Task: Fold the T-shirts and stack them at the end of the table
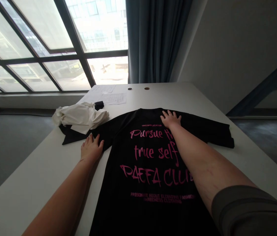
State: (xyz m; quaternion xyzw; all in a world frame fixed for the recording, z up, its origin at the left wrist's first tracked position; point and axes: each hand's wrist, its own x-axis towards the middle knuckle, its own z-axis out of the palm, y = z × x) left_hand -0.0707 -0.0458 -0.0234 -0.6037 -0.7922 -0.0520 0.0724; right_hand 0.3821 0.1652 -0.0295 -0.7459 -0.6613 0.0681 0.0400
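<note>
A black T-shirt (153,183) with pink lettering lies spread flat on the white table (42,183), its collar toward the far end and its sleeves stretched to both sides. My left hand (91,147) rests on the lower edge of the left sleeve, fingers apart. Near the collar, on the right shoulder area, my right hand (171,119) lies flat with spread fingers, and its forearm covers part of the print. Neither hand grips the cloth. The shirt's lower end runs out of view.
A crumpled white cloth (79,114) lies over the end of the left sleeve. Papers (113,98) and two round cable holes are at the table's far end. Beyond stand a window (54,65) and a blue curtain (153,42); a wall (231,49) is at right.
</note>
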